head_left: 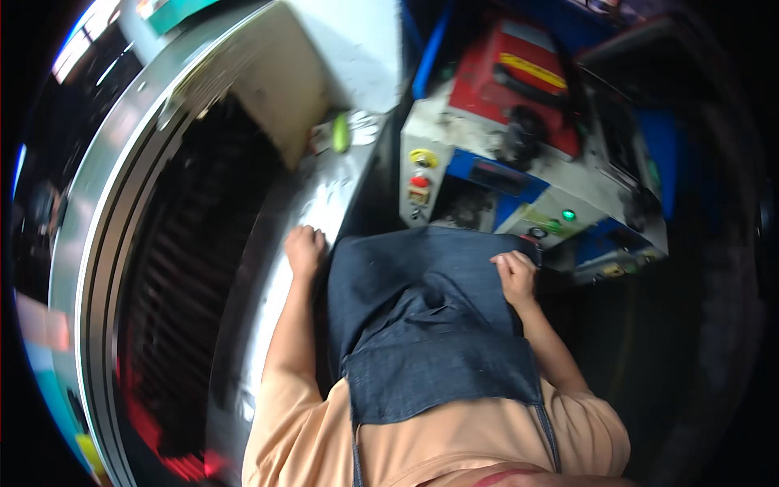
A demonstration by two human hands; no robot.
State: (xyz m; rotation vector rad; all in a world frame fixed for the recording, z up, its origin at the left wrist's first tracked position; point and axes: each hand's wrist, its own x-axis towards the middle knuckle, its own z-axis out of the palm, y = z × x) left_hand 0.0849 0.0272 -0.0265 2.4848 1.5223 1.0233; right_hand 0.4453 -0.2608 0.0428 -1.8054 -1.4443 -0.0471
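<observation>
My left hand (pixel 306 250) is closed in a loose fist beside the shiny metal ledge (pixel 320 207); nothing shows in it, and I cannot tell whether it touches the ledge. On the other side, my right hand (pixel 516 277) has its fingers curled at the right edge of my dark blue apron (pixel 422 268). No object shows in that hand either. Farther along the ledge lie a bright green piece (pixel 340 132) and a whitish, glove-like item (pixel 363 128), both blurred.
Ahead to the right stands a machine with a red housing (pixel 519 89), a control panel with a red button (pixel 419 182) and a lit green lamp (pixel 569 215). At left, a curved-looking metal frame (pixel 97 235) borders a dark ribbed area (pixel 191 284). A white panel (pixel 357 53) rises ahead.
</observation>
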